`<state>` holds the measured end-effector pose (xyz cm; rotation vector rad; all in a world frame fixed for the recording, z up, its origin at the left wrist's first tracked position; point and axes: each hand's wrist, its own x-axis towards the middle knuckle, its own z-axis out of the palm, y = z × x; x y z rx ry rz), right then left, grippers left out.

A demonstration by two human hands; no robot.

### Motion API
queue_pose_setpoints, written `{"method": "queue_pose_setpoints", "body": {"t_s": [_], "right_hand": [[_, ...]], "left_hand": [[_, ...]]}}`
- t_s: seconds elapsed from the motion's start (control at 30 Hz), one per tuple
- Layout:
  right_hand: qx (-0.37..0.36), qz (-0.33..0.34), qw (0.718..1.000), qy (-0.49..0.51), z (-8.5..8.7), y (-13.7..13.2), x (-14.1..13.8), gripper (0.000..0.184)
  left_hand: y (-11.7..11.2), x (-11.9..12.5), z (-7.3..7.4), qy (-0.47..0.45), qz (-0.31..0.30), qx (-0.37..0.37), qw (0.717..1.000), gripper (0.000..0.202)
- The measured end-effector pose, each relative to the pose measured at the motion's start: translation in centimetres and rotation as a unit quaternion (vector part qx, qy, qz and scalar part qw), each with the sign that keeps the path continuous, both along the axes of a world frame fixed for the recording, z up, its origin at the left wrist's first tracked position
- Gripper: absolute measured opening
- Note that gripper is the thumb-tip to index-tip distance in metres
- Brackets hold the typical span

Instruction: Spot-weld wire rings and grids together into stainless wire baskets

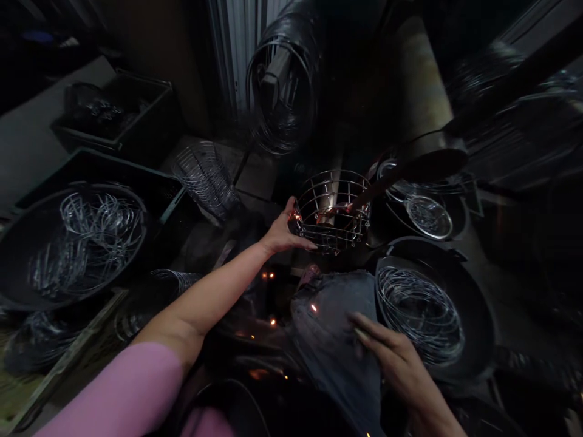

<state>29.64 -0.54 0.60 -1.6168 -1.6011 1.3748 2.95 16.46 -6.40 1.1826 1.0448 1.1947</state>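
Note:
My left hand [285,232] reaches forward and grips the left rim of a round wire basket [334,209] that sits on a welding fixture in the middle. Small sparks glow below it. My right hand [392,355] rests low on a dark grey cloth [334,331] over my lap, its fingers laid flat and holding a thin wire piece I can barely make out. A dark bowl [473,309] of loose wire rings sits just right of that hand.
A large dark pan [27,243] of wire rings lies at the left, with black crates [150,121] behind it. Stacked wire baskets [207,176] stand left of centre. Coils of wire hoops [282,91] hang at the back. A small metal dish [428,215] is at the right.

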Motion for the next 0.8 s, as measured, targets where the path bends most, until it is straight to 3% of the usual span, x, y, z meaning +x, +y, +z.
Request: {"method": "queue_pose_setpoints", "body": {"t_s": [0.07, 0.13, 0.3, 0.4, 0.53, 0.63, 0.73, 0.8], "right_hand": [[-0.054, -0.033, 0.998, -0.009, -0.3, -1.9, 0.9, 0.046], [-0.106, -0.055, 0.993, -0.002, -0.6, -3.5, 1.3, 0.055], [-0.245, -0.134, 0.954, 0.109, -1.8, -5.0, 1.2, 0.044], [-0.241, -0.174, 0.949, 0.108, -0.8, -4.7, 0.9, 0.044], [-0.157, -0.024, 0.986, 0.046, 4.3, -2.8, -0.8, 0.024], [-0.098, 0.068, 0.992, 0.045, 7.6, 0.3, -3.2, 0.019], [-0.118, 0.125, 0.984, 0.051, 8.3, 4.1, -5.5, 0.024], [-0.078, 0.153, 0.985, 0.021, 7.8, 5.8, -6.6, 0.024]], "left_hand": [[-0.5, -0.1, -0.8, -0.021, 0.028, -0.036, 0.999, 0.137], [-1.2, -0.9, -0.5, -0.002, 0.051, -0.027, 0.998, 0.129], [-4.8, -4.3, 3.4, 0.135, 0.015, 0.097, 0.986, 0.116], [-7.4, -4.8, 5.6, 0.254, 0.001, 0.162, 0.954, 0.11], [-9.2, -4.0, 7.0, 0.371, -0.001, 0.201, 0.907, 0.1], [-9.8, -3.4, 7.6, 0.398, -0.017, 0.224, 0.889, 0.099], [-10.3, -3.0, 8.3, 0.398, -0.033, 0.252, 0.881, 0.094], [-10.6, -3.0, 8.8, 0.405, -0.033, 0.265, 0.874, 0.09]]}}
